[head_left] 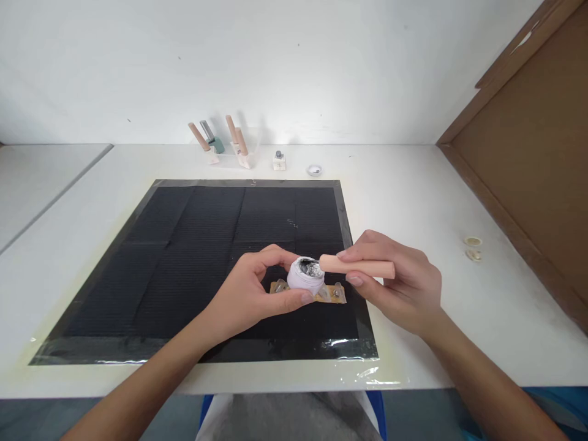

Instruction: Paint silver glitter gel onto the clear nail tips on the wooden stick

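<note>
Between the thumb and fingers of my left hand (pixel 250 285) is a small white jar (pixel 305 283), its open mouth facing up. Silver and black gel-like material smears the inside and the rim. My right hand (pixel 404 278) pinches the pinkish cap handle of a nail polish brush (pixel 356 266). The handle lies nearly level, its left end at the jar's rim; a dark brush tip seems to reach into the mouth. Behind and below the jar is a yellowish strip (pixel 337 294) with clear pieces on it, partly hidden by the jar and my left hand.
A black ribbed mat (pixel 193 263) is taped to the white table (pixel 413 202). At the back stand a clear tray (pixel 225 160) with several capped bottles, an uncapped white bottle (pixel 279 162) and a small round lid (pixel 314 170). Two small round pieces (pixel 473 242) lie right, near a brown-framed board (pixel 528 141).
</note>
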`<state>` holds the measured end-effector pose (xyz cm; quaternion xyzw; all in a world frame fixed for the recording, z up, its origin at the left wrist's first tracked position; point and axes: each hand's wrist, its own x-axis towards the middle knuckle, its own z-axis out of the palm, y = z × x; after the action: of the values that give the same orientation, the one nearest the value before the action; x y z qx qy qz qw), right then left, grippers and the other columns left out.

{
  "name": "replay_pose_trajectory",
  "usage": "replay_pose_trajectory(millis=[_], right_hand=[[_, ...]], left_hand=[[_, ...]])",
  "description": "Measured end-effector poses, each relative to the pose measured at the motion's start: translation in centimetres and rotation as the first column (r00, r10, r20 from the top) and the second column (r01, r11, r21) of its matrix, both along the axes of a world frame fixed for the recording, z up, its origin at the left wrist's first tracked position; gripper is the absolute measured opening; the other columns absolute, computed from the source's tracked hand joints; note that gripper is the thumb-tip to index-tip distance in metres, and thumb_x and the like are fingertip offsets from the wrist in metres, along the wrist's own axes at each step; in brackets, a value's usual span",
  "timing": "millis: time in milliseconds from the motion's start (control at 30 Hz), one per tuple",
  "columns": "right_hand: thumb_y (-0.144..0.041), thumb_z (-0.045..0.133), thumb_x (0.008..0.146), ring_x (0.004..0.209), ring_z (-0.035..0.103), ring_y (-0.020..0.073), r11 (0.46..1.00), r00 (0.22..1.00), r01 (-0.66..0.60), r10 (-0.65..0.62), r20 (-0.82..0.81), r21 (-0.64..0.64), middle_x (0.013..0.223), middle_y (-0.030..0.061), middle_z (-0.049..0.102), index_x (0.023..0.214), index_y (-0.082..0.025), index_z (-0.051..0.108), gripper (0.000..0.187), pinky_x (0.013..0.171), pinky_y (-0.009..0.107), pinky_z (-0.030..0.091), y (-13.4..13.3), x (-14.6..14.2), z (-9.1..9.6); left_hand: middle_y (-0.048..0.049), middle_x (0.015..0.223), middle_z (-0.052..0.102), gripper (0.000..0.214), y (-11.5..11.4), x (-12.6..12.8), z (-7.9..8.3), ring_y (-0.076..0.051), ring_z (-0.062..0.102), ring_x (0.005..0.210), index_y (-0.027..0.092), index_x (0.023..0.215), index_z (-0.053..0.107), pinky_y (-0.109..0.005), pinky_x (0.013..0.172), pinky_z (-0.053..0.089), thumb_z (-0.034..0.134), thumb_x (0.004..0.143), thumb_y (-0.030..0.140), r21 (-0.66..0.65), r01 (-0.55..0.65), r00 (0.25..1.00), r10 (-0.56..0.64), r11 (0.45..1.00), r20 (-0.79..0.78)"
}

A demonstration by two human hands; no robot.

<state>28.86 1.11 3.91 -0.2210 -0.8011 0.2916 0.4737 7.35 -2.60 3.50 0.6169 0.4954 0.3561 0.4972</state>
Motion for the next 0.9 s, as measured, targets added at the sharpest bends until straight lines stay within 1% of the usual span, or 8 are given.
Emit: replay_pose_trajectory(millis=[133,367,533,633,733,800,900], right_hand=[[-0.013,0.062,0.084,0.059,0.050,0.0140,0.999,1.000,-0.002,0.001,0.013,0.044,0.075,0.0009,0.066,0.101,-0.026,0.062,0.021,0.049,0.028,0.040,0.02,-0.08,0.02],[-0.014,0.063,0.084,0.058,0.049,0.0133,0.999,1.000,-0.013,0.013,0.000,0.043,0.072,0.0005,0.065,0.101,-0.025,0.063,0.021,0.048,0.027,0.040,0.01,-0.04,-0.06],[-0.014,0.064,0.084,0.063,0.056,0.0129,0.995,0.998,-0.045,0.041,-0.045,-0.094,0.082,0.0003,0.070,0.102,-0.026,0.065,0.021,0.052,0.027,0.044,-0.23,0.02,-0.17],[-0.016,0.063,0.086,0.064,0.060,0.0131,0.987,0.997,-0.008,-0.004,-0.072,-0.163,0.087,0.0003,0.071,0.097,-0.027,0.068,0.017,0.052,0.027,0.047,-0.25,0.11,-0.19],[-0.022,0.062,0.088,0.063,0.062,0.0141,0.977,0.992,0.021,-0.046,-0.114,-0.214,0.080,0.0003,0.071,0.091,-0.028,0.070,0.011,0.051,0.027,0.048,-0.10,0.21,-0.20],[-0.025,0.062,0.088,0.062,0.061,0.0136,0.966,0.987,0.030,-0.068,-0.143,-0.256,0.079,0.0000,0.071,0.090,-0.027,0.070,0.009,0.050,0.027,0.048,-0.02,0.25,-0.19],[-0.024,0.063,0.087,0.061,0.059,0.0107,0.950,0.982,0.037,-0.093,-0.166,-0.310,0.086,-0.0010,0.072,0.088,-0.027,0.071,0.008,0.052,0.024,0.047,-0.01,0.23,-0.14]], left_hand=[[-0.0008,0.080,0.064,0.023,-0.04,0.02,0.09,-0.018,0.057,0.075,0.020,0.085,0.068,-0.031,0.070,0.042,0.077,0.067,0.030,-0.002,-0.011,1.000,0.011,1.000,0.003],[-0.0007,0.078,0.062,0.024,-0.09,0.07,0.22,-0.018,0.056,0.073,0.019,0.081,0.067,-0.030,0.067,0.041,0.079,0.064,0.031,0.014,-0.010,1.000,0.010,1.000,-0.022],[-0.0008,0.081,0.063,0.025,-0.09,-0.07,0.10,-0.018,0.057,0.076,0.020,0.083,0.067,-0.031,0.070,0.041,0.080,0.064,0.031,0.030,0.004,1.000,-0.004,1.000,-0.019],[-0.0015,0.082,0.064,0.025,-0.12,-0.14,0.06,-0.019,0.057,0.078,0.020,0.084,0.067,-0.032,0.072,0.041,0.080,0.065,0.031,0.022,0.016,1.000,-0.016,1.000,0.003],[-0.0018,0.084,0.065,0.026,-0.09,-0.13,0.04,-0.019,0.057,0.079,0.019,0.085,0.067,-0.031,0.072,0.041,0.079,0.066,0.030,0.015,0.017,1.000,-0.017,1.000,0.022],[-0.0015,0.085,0.065,0.026,-0.06,-0.11,0.05,-0.019,0.057,0.080,0.020,0.086,0.067,-0.031,0.072,0.041,0.079,0.066,0.030,0.015,0.022,0.999,-0.022,1.000,0.034],[-0.0007,0.086,0.065,0.025,-0.07,-0.12,0.06,-0.018,0.057,0.081,0.021,0.086,0.067,-0.030,0.073,0.041,0.080,0.065,0.028,0.004,0.025,0.998,-0.026,1.000,0.050]])
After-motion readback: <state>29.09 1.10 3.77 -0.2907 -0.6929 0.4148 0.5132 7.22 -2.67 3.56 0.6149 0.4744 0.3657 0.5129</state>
